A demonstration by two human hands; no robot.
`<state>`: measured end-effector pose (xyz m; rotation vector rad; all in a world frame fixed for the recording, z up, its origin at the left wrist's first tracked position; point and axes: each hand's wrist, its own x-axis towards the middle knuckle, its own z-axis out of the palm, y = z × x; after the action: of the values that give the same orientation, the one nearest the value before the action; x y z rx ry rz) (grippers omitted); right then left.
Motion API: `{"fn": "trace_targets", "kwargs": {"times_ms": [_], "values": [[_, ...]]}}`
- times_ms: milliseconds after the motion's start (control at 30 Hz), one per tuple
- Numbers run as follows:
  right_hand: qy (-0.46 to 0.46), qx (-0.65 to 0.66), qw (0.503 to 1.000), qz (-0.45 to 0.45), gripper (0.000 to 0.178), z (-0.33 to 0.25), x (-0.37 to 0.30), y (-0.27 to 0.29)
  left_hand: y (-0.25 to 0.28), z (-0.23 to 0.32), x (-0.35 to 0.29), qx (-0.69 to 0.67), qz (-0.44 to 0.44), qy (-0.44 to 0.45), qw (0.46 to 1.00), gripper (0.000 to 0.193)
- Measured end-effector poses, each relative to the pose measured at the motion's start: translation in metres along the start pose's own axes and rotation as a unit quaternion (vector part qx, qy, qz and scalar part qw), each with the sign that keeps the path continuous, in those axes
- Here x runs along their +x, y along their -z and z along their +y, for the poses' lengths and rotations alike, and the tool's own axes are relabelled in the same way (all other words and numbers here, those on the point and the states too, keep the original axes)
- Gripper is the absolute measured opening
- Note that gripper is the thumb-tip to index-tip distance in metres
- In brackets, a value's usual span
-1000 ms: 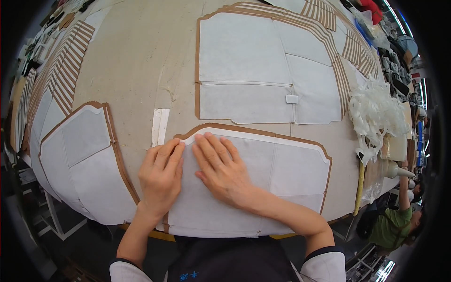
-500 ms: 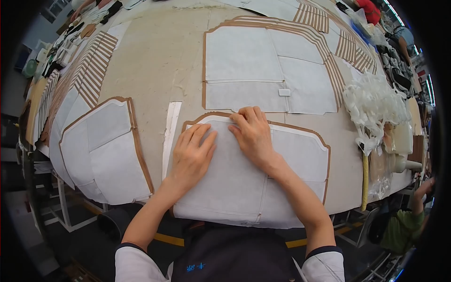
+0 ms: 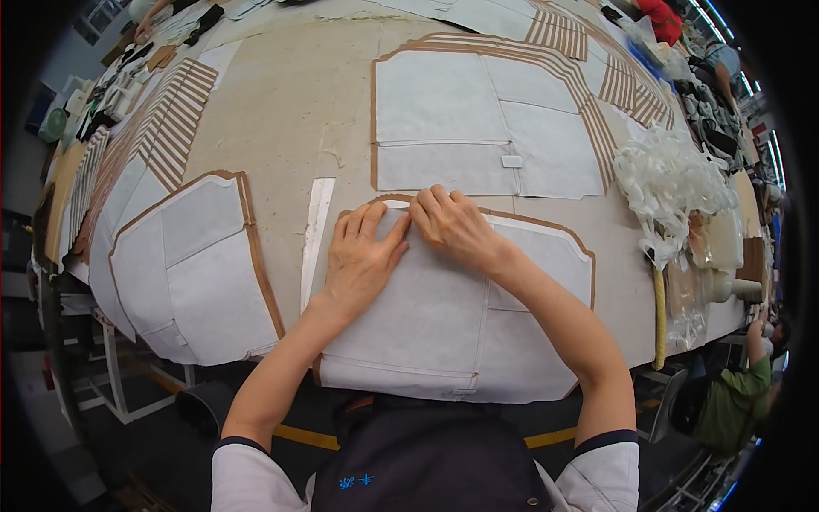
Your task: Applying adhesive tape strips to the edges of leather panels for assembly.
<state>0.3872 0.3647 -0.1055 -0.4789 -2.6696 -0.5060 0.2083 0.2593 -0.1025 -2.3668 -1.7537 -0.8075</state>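
1. As the head view shows, the panel [image 3: 418,299] lies on the table [image 3: 273,111] directly before the person, white with a brown border [image 3: 546,225], its near side by the dark apron [image 3: 418,452].
2. The left hand [image 3: 358,256] rests palm down on the panel's top edge, fingers bent and side by side, thumb apart from them; it seems to clamp nothing.
3. The right hand [image 3: 452,230], just beside the left thumb, curls its fingers at the same edge; whether they pinch or only press, I cannot tell, since the fingertips are hidden.
4. Uneven pressure from the two hands could wrinkle the white face or slide it off line with the border.
5. Leaning in could let the apron rub the near side and drag the panel askew.
6. The far panel [image 3: 444,102] lies just beyond the right knuckles, so a push forward might shove its lower edge.
7. The left panel [image 3: 200,282] sits near the left forearm; a swinging elbow could knock it.
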Motion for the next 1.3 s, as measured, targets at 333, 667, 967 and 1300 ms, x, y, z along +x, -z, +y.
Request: {"fn": "trace_targets", "kwargs": {"times_ms": [333, 667, 967, 1300], "values": [[-0.011, -0.03, 0.998, 0.057, 0.021, -0.001, 0.0, -0.003, -0.002, 0.006, 0.004, 0.045, -0.024, 0.04, 0.998, 0.045], [-0.118, 0.145, 0.977, 0.105, 0.025, 0.0, -0.009, 0.003, 0.009, 0.002, 0.003, 0.016, -0.063, 0.085, 0.994, 0.046], [-0.236, 0.202, 0.947, 0.086, 0.024, -0.002, -0.022, 0.002, 0.017, -0.008, -0.003, 0.011, -0.074, 0.074, 0.994, 0.046], [-0.295, 0.243, 0.921, 0.081, 0.021, -0.002, -0.013, 0.001, 0.018, -0.01, 0.008, 0.053, -0.153, 0.063, 0.985, 0.066]]}}
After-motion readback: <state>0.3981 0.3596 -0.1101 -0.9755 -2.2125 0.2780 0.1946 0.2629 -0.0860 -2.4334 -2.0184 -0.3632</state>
